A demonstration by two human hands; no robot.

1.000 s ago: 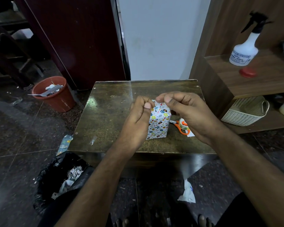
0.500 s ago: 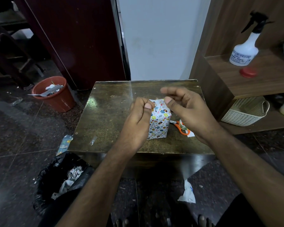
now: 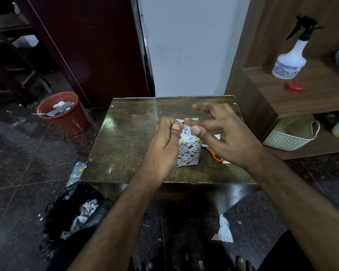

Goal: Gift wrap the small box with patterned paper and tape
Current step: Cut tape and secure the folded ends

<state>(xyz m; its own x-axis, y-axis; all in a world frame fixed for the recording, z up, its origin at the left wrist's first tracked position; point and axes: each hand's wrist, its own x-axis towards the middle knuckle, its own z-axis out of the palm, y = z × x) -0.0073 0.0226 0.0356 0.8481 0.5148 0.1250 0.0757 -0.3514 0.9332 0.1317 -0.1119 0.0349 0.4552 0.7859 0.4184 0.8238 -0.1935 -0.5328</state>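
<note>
Left hand: the left hand [image 3: 164, 141] pinches the top left edge of the wrapped box [image 3: 189, 146], thumb on the paper fold, fingers curled behind it.
Right hand: the right hand [image 3: 221, 132] has spread out; a second ago its fingers were bunched on the box top, now they are extended and relaxed above it, with one fingertip at the top fold and the thumb on the upper face. It holds nothing that can be seen.
Box: stands upright near the middle of the dark table [image 3: 129, 137], covered on its visible faces in the patterned paper.
Meaning: the top flap seems folded down and the right hand freed, probably to fetch tape; no tape is visible on the hands.
Beside the box: orange-handled scissors [image 3: 213, 152] lie just to its right, partly hidden by the right hand.
Table edge: a clear scrap [image 3: 110, 169] lies near the front left.
Floor: a red bin [image 3: 67, 116] left, a black rubbish bag [image 3: 70, 214] in front.
</note>
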